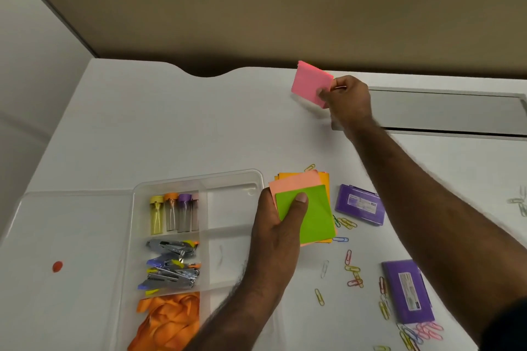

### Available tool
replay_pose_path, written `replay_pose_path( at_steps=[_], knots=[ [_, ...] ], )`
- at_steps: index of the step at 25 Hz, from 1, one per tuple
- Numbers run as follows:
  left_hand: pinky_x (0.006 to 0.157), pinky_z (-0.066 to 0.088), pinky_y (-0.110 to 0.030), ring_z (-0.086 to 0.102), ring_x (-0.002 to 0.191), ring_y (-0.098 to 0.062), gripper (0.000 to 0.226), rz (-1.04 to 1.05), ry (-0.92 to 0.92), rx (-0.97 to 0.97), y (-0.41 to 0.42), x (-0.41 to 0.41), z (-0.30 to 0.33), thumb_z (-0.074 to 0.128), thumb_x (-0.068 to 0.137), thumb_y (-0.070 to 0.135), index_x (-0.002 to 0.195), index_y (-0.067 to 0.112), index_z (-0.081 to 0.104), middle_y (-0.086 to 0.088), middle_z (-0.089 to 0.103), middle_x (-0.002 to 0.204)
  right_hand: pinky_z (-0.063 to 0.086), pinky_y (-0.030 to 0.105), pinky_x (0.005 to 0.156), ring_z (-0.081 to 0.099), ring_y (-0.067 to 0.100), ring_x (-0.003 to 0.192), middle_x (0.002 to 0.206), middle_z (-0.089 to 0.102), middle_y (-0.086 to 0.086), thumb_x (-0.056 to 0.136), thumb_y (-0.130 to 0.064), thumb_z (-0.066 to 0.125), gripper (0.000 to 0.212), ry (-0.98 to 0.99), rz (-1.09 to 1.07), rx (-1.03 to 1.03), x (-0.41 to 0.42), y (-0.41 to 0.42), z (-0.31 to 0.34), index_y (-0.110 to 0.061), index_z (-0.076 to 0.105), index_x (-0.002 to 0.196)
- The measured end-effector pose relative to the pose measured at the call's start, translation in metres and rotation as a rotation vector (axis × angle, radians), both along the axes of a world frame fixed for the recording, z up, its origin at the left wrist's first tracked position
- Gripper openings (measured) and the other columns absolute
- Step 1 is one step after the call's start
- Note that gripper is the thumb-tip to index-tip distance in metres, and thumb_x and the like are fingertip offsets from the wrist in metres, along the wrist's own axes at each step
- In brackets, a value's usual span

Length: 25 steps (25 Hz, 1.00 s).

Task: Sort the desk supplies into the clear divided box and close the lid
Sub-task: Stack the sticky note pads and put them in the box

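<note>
Head view puts my left hand (281,225) at the centre of the frame, holding a fanned stack of sticky notes (306,208): thumb pressed on the green top sheet, fingers curled underneath, with a peach sheet and orange sheets showing behind. My right hand (346,100) reaches to about 1 o'clock from there and pinches a pink note pad (310,84) between thumb and fingers, lifted off the white counter (171,122) near its far edge.

At 9 o'clock from my left hand sits the clear divided box (228,179), its lid (71,236) folded flat to the left, a red dot on it. Four small tubes (174,214) with yellow, orange, purple and pink caps stand in its far left compartment. Below them lies a heap of small staplers (171,265); I cannot count them surely. Orange bands (168,319) fill the nearest left compartment. My left forearm crosses the box's right-hand compartments, hiding part of them.

Two purple cases lie on the counter: one (360,204) just right of the note stack at 3 o'clock, the other (407,292) at 5 o'clock. Coloured paper clips (353,271) are scattered between and around them, too many to count, with a few more (519,202) at the right edge. A grey recessed panel (445,111) runs along the counter behind my right wrist.
</note>
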<state>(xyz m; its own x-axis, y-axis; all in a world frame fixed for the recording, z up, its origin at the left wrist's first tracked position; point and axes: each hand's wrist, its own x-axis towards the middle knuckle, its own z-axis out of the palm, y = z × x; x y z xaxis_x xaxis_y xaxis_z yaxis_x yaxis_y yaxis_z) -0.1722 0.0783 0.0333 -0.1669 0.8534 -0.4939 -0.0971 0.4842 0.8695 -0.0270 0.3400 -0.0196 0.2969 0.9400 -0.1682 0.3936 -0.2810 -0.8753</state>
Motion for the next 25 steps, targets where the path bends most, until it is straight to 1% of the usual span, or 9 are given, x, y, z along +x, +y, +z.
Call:
replay_pose_path(
  at_steps=[3,6,8,11,14,17,19,22,25],
  knots=[
    [0.076,0.050,-0.010,0.063,0.107,0.000,0.043,0.000,0.034,0.010,-0.010,0.007,0.007,0.055,0.080,0.062,0.121,0.049,0.051,0.024,0.061,0.120,0.053,0.028,0.056,0.073,0.016,0.075,0.097,0.076,0.010,0.094,-0.023,0.072,0.022,0.127,0.093,0.080,0.014,-0.053,0.013,-0.012,0.072,0.113],
    [0.076,0.049,-0.013,0.062,0.103,0.004,0.035,0.008,0.065,0.017,-0.021,0.014,0.013,0.056,0.081,0.062,0.114,0.051,0.052,0.029,0.061,0.114,0.052,0.026,0.053,0.068,0.014,0.079,0.103,0.074,0.007,0.102,-0.027,0.063,0.026,0.139,0.156,0.142,0.037,-0.103,0.027,-0.015,0.070,0.124],
    [0.075,0.048,-0.012,0.062,0.102,0.005,0.023,0.006,0.084,0.026,-0.028,0.020,0.017,0.059,0.090,0.056,0.112,0.051,0.052,0.030,0.061,0.112,0.053,0.028,0.059,0.064,0.014,0.085,0.108,0.074,0.003,0.103,-0.027,0.061,0.026,0.123,0.172,0.176,0.054,-0.133,0.037,-0.018,0.071,0.125],
    [0.078,0.048,-0.017,0.062,0.107,0.000,0.019,0.008,0.118,0.042,-0.043,0.029,0.020,0.061,0.097,0.046,0.114,0.047,0.053,0.024,0.062,0.116,0.052,0.028,0.072,0.063,0.008,0.092,0.113,0.071,-0.010,0.104,-0.033,0.058,0.026,0.088,0.190,0.175,0.081,-0.174,0.052,-0.025,0.071,0.125],
    [0.083,0.051,-0.024,0.062,0.108,-0.004,0.015,0.015,0.125,0.053,-0.059,0.041,0.023,0.061,0.098,0.042,0.112,0.045,0.055,0.022,0.062,0.116,0.050,0.022,0.074,0.063,0.003,0.096,0.113,0.069,-0.016,0.106,-0.035,0.055,0.023,0.116,0.209,0.160,0.108,-0.211,0.068,-0.028,0.070,0.122],
    [0.097,0.055,-0.040,0.064,0.111,-0.014,0.022,0.025,0.116,0.039,-0.075,0.056,0.026,0.062,0.100,0.036,0.121,0.037,0.058,0.010,0.067,0.120,0.051,0.012,0.069,0.065,-0.003,0.092,0.112,0.070,-0.016,0.107,-0.032,0.052,0.020,0.157,0.215,0.149,0.133,-0.244,0.084,-0.031,0.070,0.116],
    [0.101,0.054,-0.046,0.064,0.113,-0.019,0.029,0.023,0.108,0.035,-0.087,0.069,0.029,0.062,0.101,0.035,0.128,0.032,0.057,0.003,0.068,0.124,0.051,0.014,0.068,0.066,-0.001,0.091,0.112,0.072,-0.012,0.107,-0.030,0.053,0.020,0.204,0.218,0.117,0.146,-0.268,0.093,-0.028,0.071,0.113],
    [0.102,0.054,-0.048,0.064,0.114,-0.019,0.033,0.001,0.095,0.035,-0.102,0.090,0.033,0.063,0.100,0.038,0.130,0.031,0.054,0.002,0.066,0.127,0.053,0.024,0.071,0.070,0.010,0.094,0.111,0.072,-0.010,0.107,-0.031,0.052,0.020,0.229,0.308,0.048,0.152,-0.302,0.103,-0.028,0.071,0.112],
    [0.098,0.057,-0.048,0.066,0.110,-0.019,0.026,-0.031,0.084,0.021,-0.117,0.114,0.035,0.061,0.098,0.048,0.121,0.037,0.055,0.005,0.066,0.121,0.051,0.027,0.077,0.066,0.012,0.099,0.114,0.069,-0.009,0.107,-0.028,0.051,0.019,0.117,0.412,0.059,0.151,-0.330,0.110,-0.028,0.070,0.113]
  ],
)
